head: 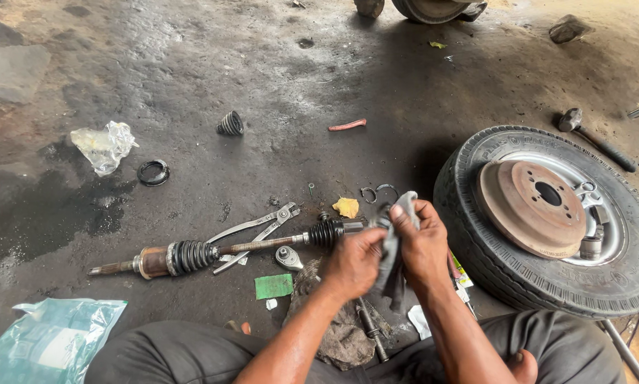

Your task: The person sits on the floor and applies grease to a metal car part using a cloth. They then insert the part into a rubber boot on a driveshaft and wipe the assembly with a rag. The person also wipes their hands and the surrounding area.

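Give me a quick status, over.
Both hands, left hand and right hand, gripping grey rag at drive axle end. Pliers beside shaft.

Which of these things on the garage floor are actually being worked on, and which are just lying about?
In hand:
- left hand and right hand, both gripping the grey rag
- axle shaft, its near end under the rag

Lying about:
- pliers
- loose rubber boot
- black ring
- crumpled plastic bag
- hammer
- tyre with brake disc on it

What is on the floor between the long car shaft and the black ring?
In the head view, pliers lie beside the shaft; up to the ring, bare floor.
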